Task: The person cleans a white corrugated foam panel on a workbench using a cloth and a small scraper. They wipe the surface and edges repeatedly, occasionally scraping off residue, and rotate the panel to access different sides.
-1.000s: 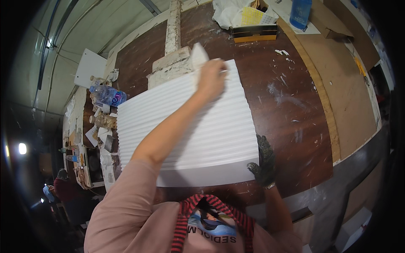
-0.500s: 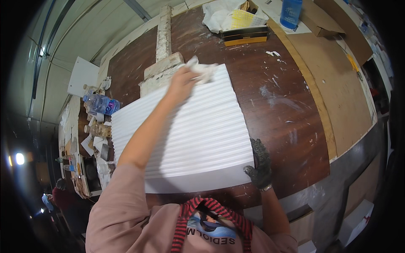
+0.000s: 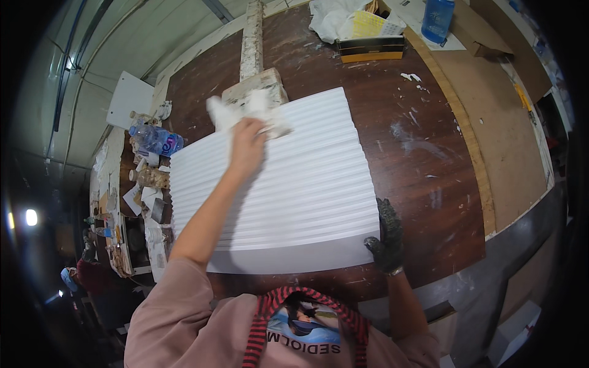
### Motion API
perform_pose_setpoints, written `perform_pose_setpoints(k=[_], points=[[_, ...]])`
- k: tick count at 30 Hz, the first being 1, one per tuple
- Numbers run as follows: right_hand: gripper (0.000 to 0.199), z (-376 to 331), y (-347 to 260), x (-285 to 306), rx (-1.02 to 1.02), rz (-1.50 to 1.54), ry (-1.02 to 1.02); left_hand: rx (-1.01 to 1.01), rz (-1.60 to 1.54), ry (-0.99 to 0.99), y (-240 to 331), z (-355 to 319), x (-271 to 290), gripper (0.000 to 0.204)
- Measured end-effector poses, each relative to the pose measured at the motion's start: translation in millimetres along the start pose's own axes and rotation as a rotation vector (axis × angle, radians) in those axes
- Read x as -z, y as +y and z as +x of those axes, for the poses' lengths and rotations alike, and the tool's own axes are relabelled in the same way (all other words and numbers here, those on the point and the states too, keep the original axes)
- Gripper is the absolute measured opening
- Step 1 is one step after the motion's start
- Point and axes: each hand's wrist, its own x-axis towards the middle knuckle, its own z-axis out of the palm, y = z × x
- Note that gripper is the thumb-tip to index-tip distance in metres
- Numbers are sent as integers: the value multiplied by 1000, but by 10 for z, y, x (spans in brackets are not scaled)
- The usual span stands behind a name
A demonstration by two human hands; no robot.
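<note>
A white ribbed panel (image 3: 288,184) with a flat smooth strip along its near side lies on the dark brown tabletop. Near the panel's far edge, my bare left hand (image 3: 248,147) is closed on a white cloth (image 3: 261,113), bunched and spread over the ridges. My right hand (image 3: 386,236), in a dark glove, rests against the panel's near right corner, its thumb toward the top and fingers along the side. Just beyond the panel sits a worn, paint-stained block (image 3: 270,83), partly covered by the cloth.
Plastic bottles (image 3: 156,140) and scraps crowd the left side. At the back stand a black-and-yellow box (image 3: 371,50) with a basket in it and a blue bottle (image 3: 437,21). Cardboard (image 3: 515,141) covers the right side. A person in dark red (image 3: 92,276) is far left.
My left hand has swept the cloth leftward along the panel's far edge. My right hand stays at the corner; the whole view has shifted slightly.
</note>
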Motion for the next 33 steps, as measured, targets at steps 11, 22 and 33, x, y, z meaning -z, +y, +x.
perform_pose_setpoints(k=[11, 22, 33], points=[[82, 26, 12, -30, -23, 30, 25, -403, -210, -187, 1596, 1043, -1061, 27], [83, -59, 88, -105, -101, 112, 44, 115, 250, 79, -1064, -637, 1154, 24], [67, -278, 232, -217, -135, 34, 120, 122, 11, 217, -732, -214, 1280, 24]])
